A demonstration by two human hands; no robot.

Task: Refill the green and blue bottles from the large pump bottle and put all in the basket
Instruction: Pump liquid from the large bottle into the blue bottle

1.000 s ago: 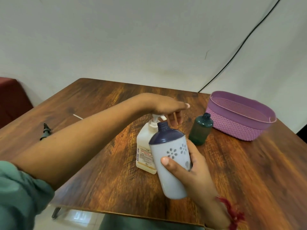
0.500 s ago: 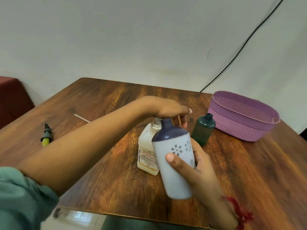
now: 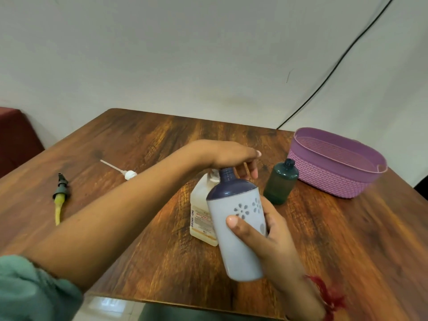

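Blue bottle closer beneath left fingers

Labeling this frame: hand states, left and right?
Left hand: open, over the pump bottle.
Right hand: grips the blue bottle.

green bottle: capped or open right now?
Open. The green bottle shows a bare threaded neck with no cap on it. It stands upright on the table, just beside the basket, not in it.

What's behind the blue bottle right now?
The white pump bottle stands behind the blue bottle, with the left hand over its pump. The blue bottle's neck and that hand cover the nozzle, so any flow is unseen.
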